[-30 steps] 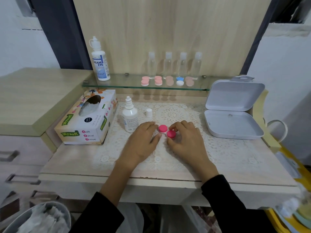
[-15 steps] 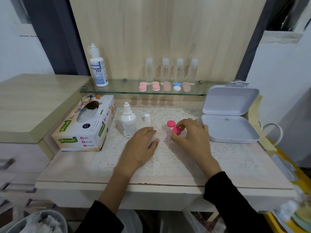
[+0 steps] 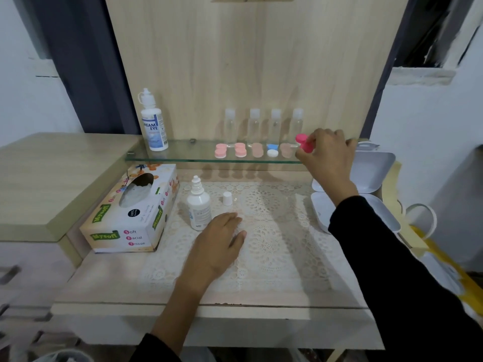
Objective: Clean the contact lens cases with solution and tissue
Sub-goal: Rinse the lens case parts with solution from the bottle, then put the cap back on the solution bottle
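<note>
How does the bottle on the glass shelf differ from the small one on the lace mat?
The shelf bottle stands at the left end of the glass shelf; the mat bottle stands on the lace mat by the tissue box. The shelf bottle looks taller, with a blue-printed label; the mat bottle's label is mostly white. A loose white cap stands beside the mat bottle only. Both are white, upright, nozzle-topped.
</note>
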A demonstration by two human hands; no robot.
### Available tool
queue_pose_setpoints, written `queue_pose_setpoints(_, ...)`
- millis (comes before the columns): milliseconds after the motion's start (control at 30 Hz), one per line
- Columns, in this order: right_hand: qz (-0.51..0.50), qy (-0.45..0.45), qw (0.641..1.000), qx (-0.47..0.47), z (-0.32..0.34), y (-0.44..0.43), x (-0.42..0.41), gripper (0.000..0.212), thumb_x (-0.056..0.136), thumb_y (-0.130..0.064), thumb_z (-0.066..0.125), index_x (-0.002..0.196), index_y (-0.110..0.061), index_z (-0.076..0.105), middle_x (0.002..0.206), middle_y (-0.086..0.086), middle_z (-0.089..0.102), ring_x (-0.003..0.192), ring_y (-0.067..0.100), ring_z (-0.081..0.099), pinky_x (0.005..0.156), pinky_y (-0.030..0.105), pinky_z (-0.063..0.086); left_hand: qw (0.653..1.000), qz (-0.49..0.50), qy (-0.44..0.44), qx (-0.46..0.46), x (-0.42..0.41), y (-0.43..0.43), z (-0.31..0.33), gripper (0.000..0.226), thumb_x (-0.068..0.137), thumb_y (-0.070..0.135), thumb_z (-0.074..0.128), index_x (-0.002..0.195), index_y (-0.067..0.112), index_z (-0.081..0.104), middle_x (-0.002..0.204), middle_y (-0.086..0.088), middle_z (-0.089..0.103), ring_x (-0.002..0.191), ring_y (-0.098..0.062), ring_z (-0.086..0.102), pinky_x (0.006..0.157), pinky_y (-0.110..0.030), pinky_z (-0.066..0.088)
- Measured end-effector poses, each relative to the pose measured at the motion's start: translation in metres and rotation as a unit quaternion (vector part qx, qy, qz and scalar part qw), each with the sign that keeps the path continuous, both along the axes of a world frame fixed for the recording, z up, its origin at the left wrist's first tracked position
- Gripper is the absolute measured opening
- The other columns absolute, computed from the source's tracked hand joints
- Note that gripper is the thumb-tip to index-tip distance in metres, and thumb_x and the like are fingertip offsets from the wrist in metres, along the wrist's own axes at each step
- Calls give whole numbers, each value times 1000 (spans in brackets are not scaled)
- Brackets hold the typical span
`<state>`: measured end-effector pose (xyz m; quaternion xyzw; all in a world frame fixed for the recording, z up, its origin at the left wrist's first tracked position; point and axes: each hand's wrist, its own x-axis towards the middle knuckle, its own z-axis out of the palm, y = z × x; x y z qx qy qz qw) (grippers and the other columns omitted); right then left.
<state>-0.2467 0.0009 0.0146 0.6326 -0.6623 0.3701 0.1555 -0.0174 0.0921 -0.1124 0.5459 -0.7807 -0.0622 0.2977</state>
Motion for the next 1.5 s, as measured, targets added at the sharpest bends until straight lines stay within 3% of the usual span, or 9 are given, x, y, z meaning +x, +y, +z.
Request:
queue_pose_setpoints(133,-41,86,995,-3,9,-18,-5,18,82,-20,54,87,-8,65,90,10,62,92,31,47,83,39,18,1000,-2,2,-1,-1,0,1,44,96,37,47,133,13,53,142,1,46,132,-11,38,106,-21,28)
queue_pose_setpoints(267,-37,135,989,55,12,-25,-5,12,85,-19,55,78,-9,54,84,8,56,96,32,49,105,50,19,1000,-4,6,-3,-1,-1,1,43,96,35,48,133,13,53,142,1,46,133,-12,37,105,-19,26)
queue_pose_setpoints(367,-38,169,979,105,11,-27,-2,15,88,-19,55,76,-12,49,82,4,48,100,31,50,111,55,14,1000,-2,6,1,-1,-1,1,55,90,46,37,133,14,53,141,2,46,132,-11,38,105,-20,28)
queue_pose_setpoints(533,-42,194,971,135,7,-31,-2,19,92,-23,55,76,-12,53,80,3,51,98,28,51,112,55,12,1000,1,8,1,-1,-1,1,70,84,57,24,132,15,54,139,2,48,130,-10,40,104,-23,34)
queue_pose_setpoints(733,-54,181,972,143,4,-36,-5,19,92,-26,56,80,-13,62,77,3,52,96,26,52,112,55,12,1000,-1,10,-5,0,-1,2,43,95,36,49,132,14,54,139,1,48,130,-11,40,105,-24,34)
queue_pose_setpoints(1200,-46,163,976,138,6,-36,-5,20,91,-31,58,92,-13,66,81,2,54,98,27,53,110,54,15,1000,2,7,-13,-1,-1,1,43,96,35,48,134,16,52,141,4,46,131,-8,37,104,-22,33)
queue_pose_setpoints(1400,-21,107,994,30,5,-25,0,28,85,-25,61,109,-11,64,101,11,61,104,32,51,108,51,17,1000,1,9,-16,-1,-1,3,43,96,34,48,134,15,51,142,3,46,132,-8,36,105,-23,32)
queue_pose_setpoints(1500,52,48,996,-55,1,-13,13,30,82,-21,61,111,-11,64,102,10,61,100,32,53,96,43,29,1000,1,9,-23,-1,-1,2,43,96,34,48,134,15,51,141,3,46,132,-8,37,104,-24,34)
